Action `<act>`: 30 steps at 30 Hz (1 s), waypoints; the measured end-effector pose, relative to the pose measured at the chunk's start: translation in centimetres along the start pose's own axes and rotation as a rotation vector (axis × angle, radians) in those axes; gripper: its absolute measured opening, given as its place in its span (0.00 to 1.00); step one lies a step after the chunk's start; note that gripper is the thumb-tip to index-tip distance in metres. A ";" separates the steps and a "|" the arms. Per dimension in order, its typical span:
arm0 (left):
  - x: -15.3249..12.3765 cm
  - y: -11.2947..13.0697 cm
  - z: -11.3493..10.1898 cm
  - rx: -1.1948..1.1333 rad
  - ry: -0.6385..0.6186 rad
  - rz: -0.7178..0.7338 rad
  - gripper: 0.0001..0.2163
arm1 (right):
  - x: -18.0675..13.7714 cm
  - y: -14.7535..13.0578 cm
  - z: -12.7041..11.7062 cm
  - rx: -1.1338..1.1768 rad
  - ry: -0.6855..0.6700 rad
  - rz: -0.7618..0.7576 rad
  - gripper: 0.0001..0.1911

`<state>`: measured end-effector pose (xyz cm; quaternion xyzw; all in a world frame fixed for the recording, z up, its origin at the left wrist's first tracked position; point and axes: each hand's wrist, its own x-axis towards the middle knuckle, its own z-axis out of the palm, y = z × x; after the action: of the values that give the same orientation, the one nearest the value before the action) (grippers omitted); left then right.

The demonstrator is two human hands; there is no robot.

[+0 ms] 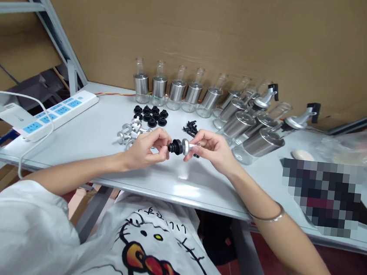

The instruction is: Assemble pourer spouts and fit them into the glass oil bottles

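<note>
My left hand (148, 148) pinches a black ribbed stopper (175, 146) just above the pale table (172, 180). My right hand (212, 148) grips a small silver metal spout cap (186, 146) that meets the stopper end to end. Both hands are closed on these parts in the middle of the table. Behind my left hand lie several silver spout parts (128, 132) and a cluster of black stoppers (151, 115). A small heap of black plugs (191, 127) sits behind my right hand.
A row of glass bottles with steel sleeves (177, 91) stands along the cardboard wall; more lie tipped at the right (253, 127), some with spouts fitted. A white power strip (58, 111) lies at the left. A clear plastic bag (359, 149) sits at far right.
</note>
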<state>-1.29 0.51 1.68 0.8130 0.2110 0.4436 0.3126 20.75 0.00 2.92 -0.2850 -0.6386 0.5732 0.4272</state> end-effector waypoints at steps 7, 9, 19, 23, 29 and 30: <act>-0.2 -0.5 -0.1 -0.117 -0.040 0.054 0.09 | 0.1 0.0 0.0 -0.004 0.016 0.013 0.16; -0.3 -0.6 0.0 -0.092 -0.038 0.046 0.13 | 0.1 0.0 0.0 0.005 -0.001 0.013 0.16; 0.0 -0.4 -0.1 0.019 -0.028 0.141 0.09 | 0.2 -0.2 0.2 -0.044 0.054 -0.015 0.16; 0.2 -0.3 -0.1 0.058 0.001 0.145 0.10 | 0.2 -0.1 0.1 -0.072 0.080 -0.040 0.16; 0.3 -0.4 -0.1 0.164 0.031 0.196 0.08 | 0.1 0.0 0.0 -0.111 0.050 -0.032 0.17; 0.3 -0.4 -0.1 0.164 0.032 0.204 0.08 | 0.1 0.0 -0.1 -0.104 0.034 -0.033 0.16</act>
<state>-1.28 1.03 1.59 0.8460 0.1676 0.4671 0.1948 20.73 0.15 2.94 -0.3059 -0.6647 0.5275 0.4318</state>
